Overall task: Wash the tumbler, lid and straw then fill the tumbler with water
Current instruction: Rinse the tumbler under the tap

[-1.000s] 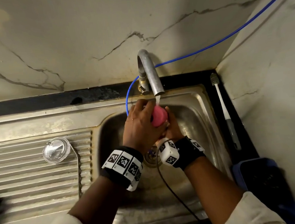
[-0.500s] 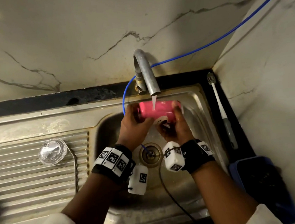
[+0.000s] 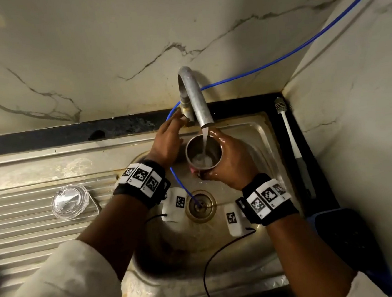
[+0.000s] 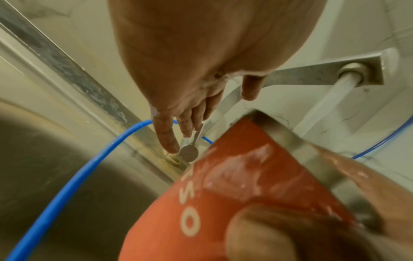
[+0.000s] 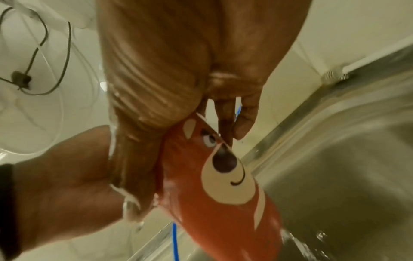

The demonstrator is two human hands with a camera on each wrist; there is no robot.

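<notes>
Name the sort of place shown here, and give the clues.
Most likely a home kitchen, at the sink: a steel sink with a ribbed draining board, a running tap filling a tumbler, and marble-look wall tiles.

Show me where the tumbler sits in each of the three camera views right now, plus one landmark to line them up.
Head: the tumbler is at centre, under the faucet, mouth up, held by the right hand.
Left wrist: lower right, its red wall and steel rim fill the corner.
Right wrist: centre to lower right, the red side with the cartoon face.
Shared landmark: the blue hose.
</notes>
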